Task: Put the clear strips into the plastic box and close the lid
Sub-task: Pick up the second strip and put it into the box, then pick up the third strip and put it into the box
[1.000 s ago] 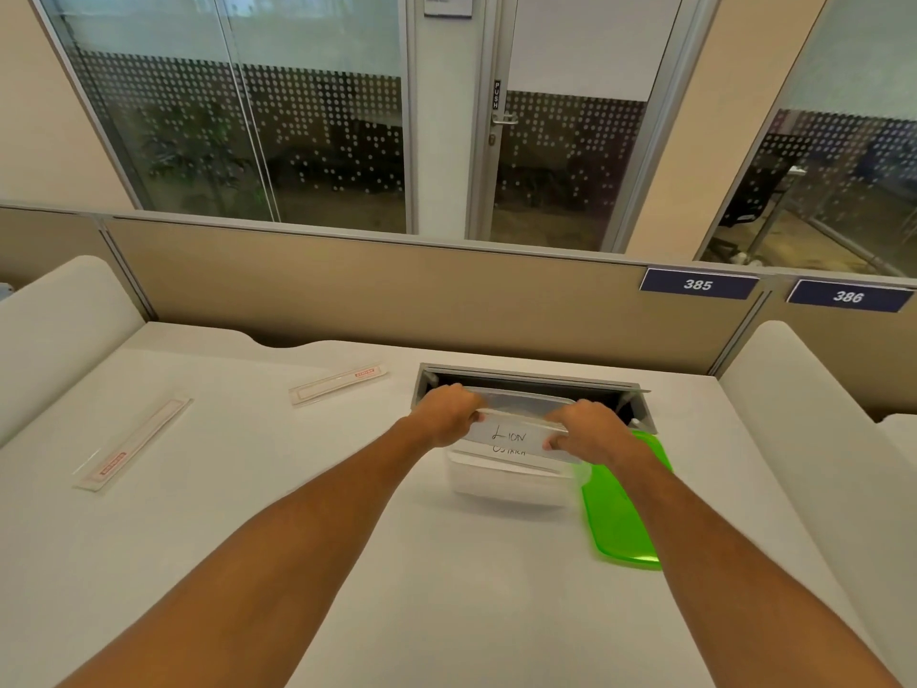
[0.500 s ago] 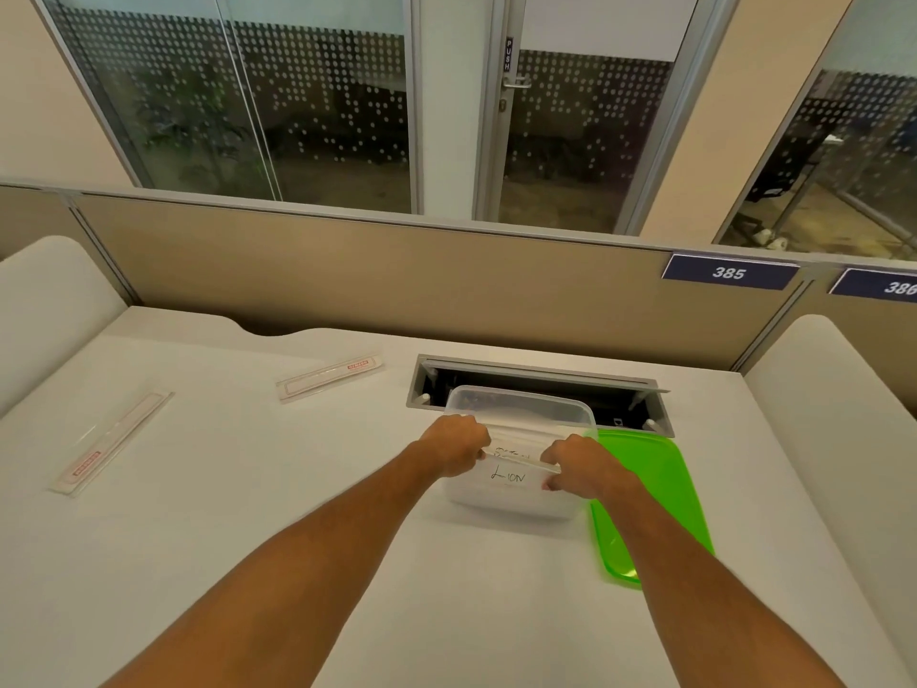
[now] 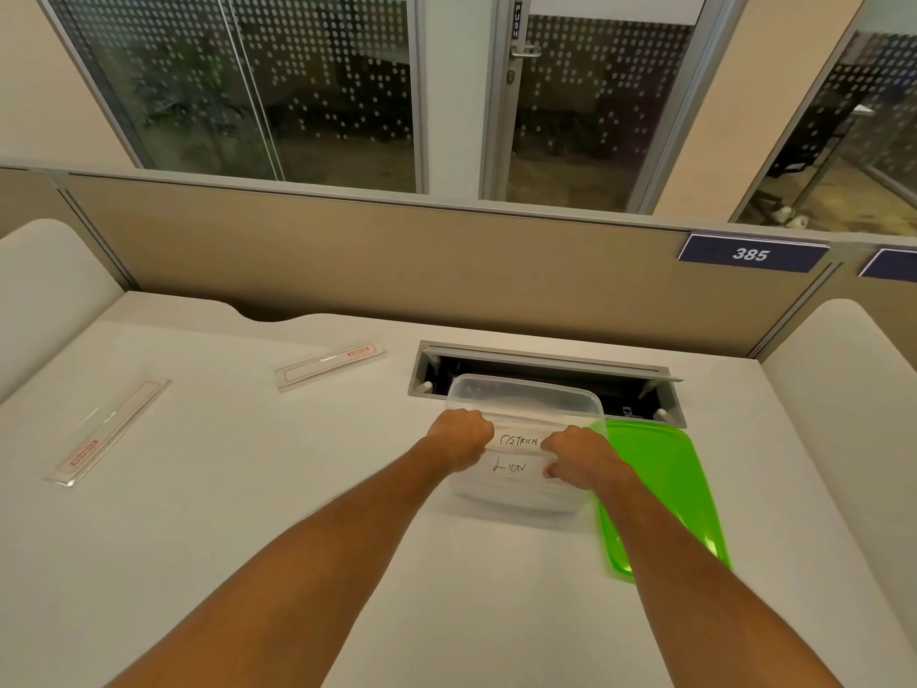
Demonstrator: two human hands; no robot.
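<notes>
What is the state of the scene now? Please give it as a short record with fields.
box: clear plastic box, open, on the white desk
lid: green lid, off, lying right of the box
both hands: left hand and right hand together holding a strip marked LION at the box
strip in box: one marked OSTRICH
strips outside: near clear strip and far clear strip, both on the desk, left of the box
task: not finished
</notes>
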